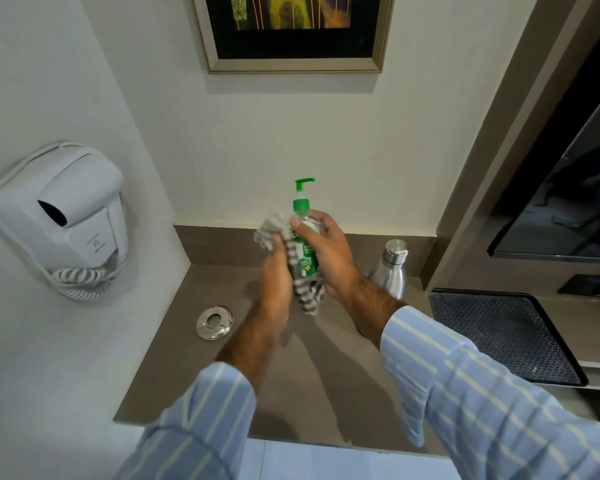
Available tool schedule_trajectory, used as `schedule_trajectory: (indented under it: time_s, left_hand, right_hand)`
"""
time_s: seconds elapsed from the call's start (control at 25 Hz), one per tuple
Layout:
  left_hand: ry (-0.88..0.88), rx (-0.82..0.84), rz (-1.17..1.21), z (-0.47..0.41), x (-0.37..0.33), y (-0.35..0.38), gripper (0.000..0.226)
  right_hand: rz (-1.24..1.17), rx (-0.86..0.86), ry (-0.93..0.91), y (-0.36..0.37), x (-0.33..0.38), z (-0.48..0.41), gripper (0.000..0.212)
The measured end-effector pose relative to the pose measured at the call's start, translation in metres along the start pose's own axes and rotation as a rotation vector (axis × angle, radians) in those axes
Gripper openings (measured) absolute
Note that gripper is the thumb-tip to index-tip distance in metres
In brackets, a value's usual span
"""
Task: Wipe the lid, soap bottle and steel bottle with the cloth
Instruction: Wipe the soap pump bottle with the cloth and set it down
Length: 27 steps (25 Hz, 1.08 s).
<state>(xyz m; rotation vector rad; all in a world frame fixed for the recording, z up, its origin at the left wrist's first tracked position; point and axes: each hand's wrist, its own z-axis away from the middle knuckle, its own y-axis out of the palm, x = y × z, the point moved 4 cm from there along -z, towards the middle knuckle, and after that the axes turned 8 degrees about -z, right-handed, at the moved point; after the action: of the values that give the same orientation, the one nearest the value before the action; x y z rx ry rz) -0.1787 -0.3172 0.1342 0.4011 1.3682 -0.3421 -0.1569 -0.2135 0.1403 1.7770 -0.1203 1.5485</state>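
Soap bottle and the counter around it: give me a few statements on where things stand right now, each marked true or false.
1. The right hand holds the soap bottle up off the counter. True.
2. The left hand presses the striped cloth against the soap bottle. True.
3. The steel bottle lies on its side. False: it stands upright on the counter, to the right of the hands.
4. The lid sits on the steel bottle. False: it rests on the counter, left of the hands.
5. The soap bottle's pump is white. False: it is green.
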Motion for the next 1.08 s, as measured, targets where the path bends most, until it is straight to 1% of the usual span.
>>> schedule_trajectory:
  time_s: [0.04, 0.08, 0.12, 0.16, 0.2, 0.24, 0.28, 0.32, 0.36, 0.4, 0.44, 0.48, 0.56, 0.6, 0.64, 0.68, 0.72, 0.76, 0.8, 0.84, 0.88, 0.92, 1.0, 1.04, 1.08]
  left_hand:
    - [-0.061, -0.026, 0.077, -0.012, -0.012, -0.004, 0.056]
    - [-0.054, -0.042, 0.025, -0.024, -0.025, -0.007, 0.061]
    - [0.011, -0.078, -0.137, -0.031, -0.036, -0.008, 0.062]
    - [0.118, -0.128, -0.305, -0.031, -0.041, -0.008, 0.059]
    - [0.281, -0.152, -0.431, -0.024, -0.042, -0.005, 0.052]
    - [0.441, -0.121, -0.491, -0.011, -0.040, -0.001, 0.048]
    - [0.569, -0.093, -0.537, -0.002, -0.032, 0.003, 0.047]
    - [0.652, -0.074, -0.582, 0.001, -0.021, 0.002, 0.049]
    - [0.688, -0.066, -0.641, -0.002, -0.012, -0.001, 0.052]
    - [0.676, -0.072, -0.681, -0.016, -0.007, -0.006, 0.054]
    - [0.629, -0.089, -0.659, -0.030, -0.011, -0.009, 0.055]
    - [0.527, -0.126, -0.599, -0.044, -0.018, -0.015, 0.055]
    - [0.254, -0.202, -0.485, -0.068, -0.034, -0.031, 0.051]
    - [0.165, -0.179, -0.471, -0.073, -0.037, -0.032, 0.050]
    - [0.162, -0.125, -0.482, -0.072, -0.040, -0.029, 0.050]
    - [0.242, -0.084, -0.490, -0.063, -0.043, -0.025, 0.050]
    - [0.372, -0.042, -0.511, -0.051, -0.042, -0.019, 0.050]
    - [0.510, -0.004, -0.522, -0.035, -0.041, -0.013, 0.049]
    - [0.592, 0.014, -0.526, -0.033, -0.031, -0.012, 0.048]
    - [0.616, 0.013, -0.531, -0.040, -0.026, -0.015, 0.047]
    - [0.544, -0.002, -0.517, -0.054, -0.023, -0.021, 0.045]
    - [0.387, -0.029, -0.485, -0.070, -0.022, -0.030, 0.044]
    - [0.091, -0.064, -0.406, -0.094, -0.022, -0.045, 0.049]
    - [0.035, -0.056, -0.400, -0.099, -0.021, -0.047, 0.050]
    - [0.046, -0.056, -0.408, -0.097, -0.020, -0.045, 0.049]
  right_hand:
    - [0.006, 0.006, 0.030, 0.005, -0.007, 0.006, 0.039]
    - [0.012, -0.009, 0.039, 0.010, -0.012, 0.010, 0.034]
    - [0.052, -0.041, 0.024, 0.014, -0.015, 0.011, 0.029]
    - [0.079, -0.079, 0.004, 0.017, -0.015, 0.009, 0.025]
    - [0.076, -0.083, 0.001, 0.019, -0.010, 0.006, 0.025]
    - [0.021, -0.066, 0.025, 0.019, -0.006, 0.000, 0.029]
    - [-0.099, -0.027, 0.089, 0.021, 0.000, -0.001, 0.044]
    - [-0.231, 0.009, 0.183, 0.024, 0.006, 0.001, 0.059]
    - [-0.308, 0.031, 0.233, 0.024, 0.008, 0.000, 0.067]
    - [-0.383, 0.060, 0.278, 0.025, 0.006, 0.000, 0.068]
    - [-0.387, 0.082, 0.276, 0.030, 0.002, 0.000, 0.066]
    - [-0.386, 0.093, 0.267, 0.036, -0.003, 0.004, 0.062]
    - [-0.314, 0.069, 0.244, 0.044, -0.023, 0.004, 0.055]
    - [-0.287, 0.048, 0.216, 0.048, -0.029, 0.003, 0.052]
    - [-0.276, 0.023, 0.187, 0.049, -0.031, -0.001, 0.049]
    - [-0.256, -0.013, 0.147, 0.049, -0.026, -0.006, 0.046]
    - [-0.232, -0.050, 0.120, 0.045, -0.019, -0.015, 0.043]
    - [-0.256, -0.046, 0.119, 0.045, -0.010, -0.020, 0.042]
    - [-0.326, -0.009, 0.129, 0.046, -0.004, -0.026, 0.041]
    - [-0.392, 0.006, 0.133, 0.049, -0.002, -0.030, 0.040]
    - [-0.405, 0.002, 0.133, 0.052, -0.006, -0.030, 0.039]
    - [-0.358, -0.013, 0.138, 0.056, -0.015, -0.028, 0.036]
    - [-0.255, -0.046, 0.155, 0.061, -0.036, -0.023, 0.036]
    - [-0.264, -0.067, 0.156, 0.063, -0.043, -0.024, 0.036]
    - [-0.280, -0.086, 0.149, 0.063, -0.047, -0.026, 0.035]
